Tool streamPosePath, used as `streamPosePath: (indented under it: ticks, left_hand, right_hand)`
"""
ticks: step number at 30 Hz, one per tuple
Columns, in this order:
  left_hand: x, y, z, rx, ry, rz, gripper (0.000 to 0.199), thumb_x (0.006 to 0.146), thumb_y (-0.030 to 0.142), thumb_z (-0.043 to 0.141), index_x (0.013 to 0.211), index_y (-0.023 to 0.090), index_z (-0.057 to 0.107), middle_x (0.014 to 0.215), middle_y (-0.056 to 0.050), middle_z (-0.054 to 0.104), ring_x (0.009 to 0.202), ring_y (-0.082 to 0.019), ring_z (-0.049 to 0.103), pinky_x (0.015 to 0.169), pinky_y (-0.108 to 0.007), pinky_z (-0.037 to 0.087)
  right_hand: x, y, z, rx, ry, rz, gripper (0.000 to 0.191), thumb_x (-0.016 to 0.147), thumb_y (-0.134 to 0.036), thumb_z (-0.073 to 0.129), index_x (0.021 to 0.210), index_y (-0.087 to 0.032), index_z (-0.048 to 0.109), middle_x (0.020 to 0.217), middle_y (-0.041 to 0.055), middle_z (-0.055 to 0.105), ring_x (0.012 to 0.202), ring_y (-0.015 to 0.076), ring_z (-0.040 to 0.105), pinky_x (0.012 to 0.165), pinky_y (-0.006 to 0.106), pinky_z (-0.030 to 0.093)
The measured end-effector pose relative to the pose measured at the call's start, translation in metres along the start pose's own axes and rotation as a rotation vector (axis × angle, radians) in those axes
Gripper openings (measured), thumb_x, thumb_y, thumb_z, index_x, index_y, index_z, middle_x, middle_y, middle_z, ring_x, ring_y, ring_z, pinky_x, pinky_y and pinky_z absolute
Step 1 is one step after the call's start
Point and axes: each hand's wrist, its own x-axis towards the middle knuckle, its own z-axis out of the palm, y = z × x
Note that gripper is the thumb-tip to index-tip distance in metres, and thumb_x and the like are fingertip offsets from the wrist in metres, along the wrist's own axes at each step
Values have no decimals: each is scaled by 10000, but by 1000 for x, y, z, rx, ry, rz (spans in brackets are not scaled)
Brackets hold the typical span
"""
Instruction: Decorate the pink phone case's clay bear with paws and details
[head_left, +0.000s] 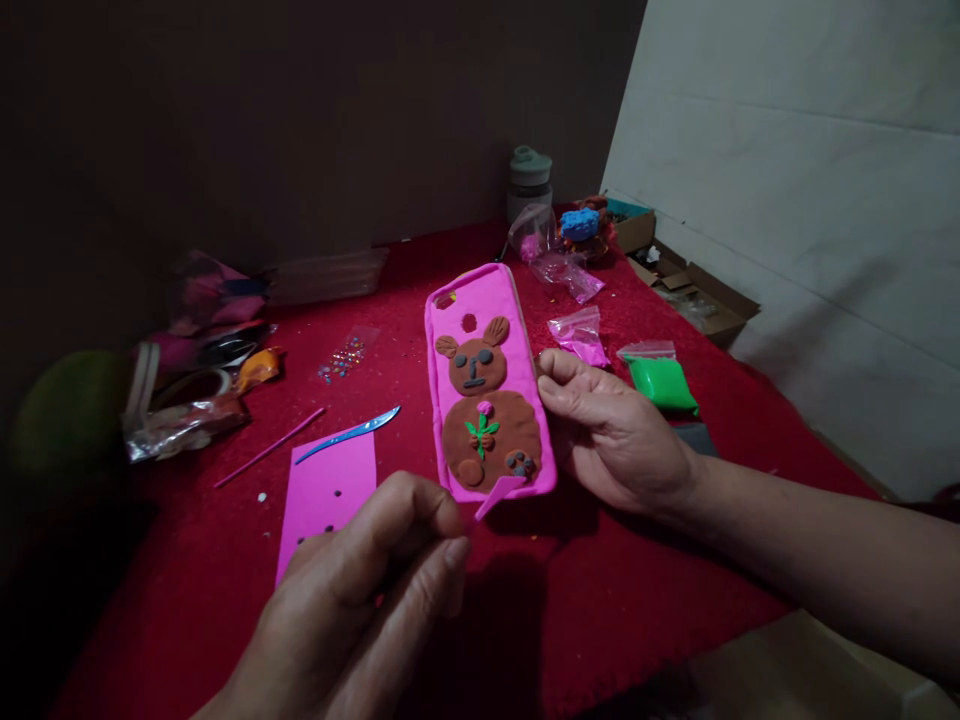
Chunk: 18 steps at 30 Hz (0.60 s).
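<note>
Clearly, a phone case [519, 372] held up

Nearest, the left hand [341, 600] pinches a pink tool [498, 491] (its handle mostly hidden), flat end at the case's lower edge. The right hand [619, 432] grips the case's right side, brown bear [454, 440] toward the camera. Leftward, a blue knife [349, 434] crosses a pink sheet [322, 493]; farthest, a bottle [530, 172] stands.

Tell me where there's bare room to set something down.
Red cloth shows bare between the left hand and right forearm, below the held phone case, and between that case and the rhinestone sheet. It's crowded back left, around the orange packet, and right, around bagged green clay.
</note>
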Motion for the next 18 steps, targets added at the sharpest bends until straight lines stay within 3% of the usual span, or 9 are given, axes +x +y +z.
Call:
streamPosePath:
  ticks: [4, 8, 10, 14, 18]
  left_hand:
    - [1, -2, 3, 37, 44, 47, 119, 819, 342, 626, 792, 227, 609, 542, 32, 564, 464, -91, 483, 435, -164, 408]
    - [1, 1, 7, 85, 95, 91, 103, 843, 307, 596, 765, 240, 588, 523, 56, 532, 418, -69, 438, 372, -134, 343]
    - [1, 2, 7, 106, 96, 107, 109, 858, 306, 577, 769, 243, 574, 521, 62, 521, 404, -65, 424, 349, -127, 315]
    - [2, 4, 5, 192, 30, 113, 89, 869, 309, 555, 802, 251, 567, 541, 61, 545, 432, -77, 463, 407, -134, 379]
    - [1, 3, 6, 173, 72, 84, 134, 872, 344, 542, 782, 246, 561, 516, 67, 517, 403, -75, 425, 368, -141, 342]
  right_hand:
    - [0, 0, 0, -13, -4, 4, 73, 813, -77, 602, 817, -150, 603, 688, -20, 590, 609, 74, 566, 624, 178, 509]
    - [0, 0, 0, -9, 16, 2, 86, 792, -69, 626, 791, -149, 594, 710, -14, 621, 649, 75, 600, 680, 181, 523]
    - [0, 0, 0, -8, 15, 0, 90, 789, -66, 629, 787, -150, 596, 701, -17, 621, 646, 72, 600, 685, 177, 524]
    - [0, 0, -1, -18, -3, 5, 82, 807, -77, 613, 791, -157, 601, 679, -25, 597, 623, 65, 575, 679, 172, 518]
    - [-1, -1, -2, -41, -6, 12, 69, 805, -95, 617, 798, -161, 599, 679, -27, 577, 619, 71, 551, 679, 185, 513]
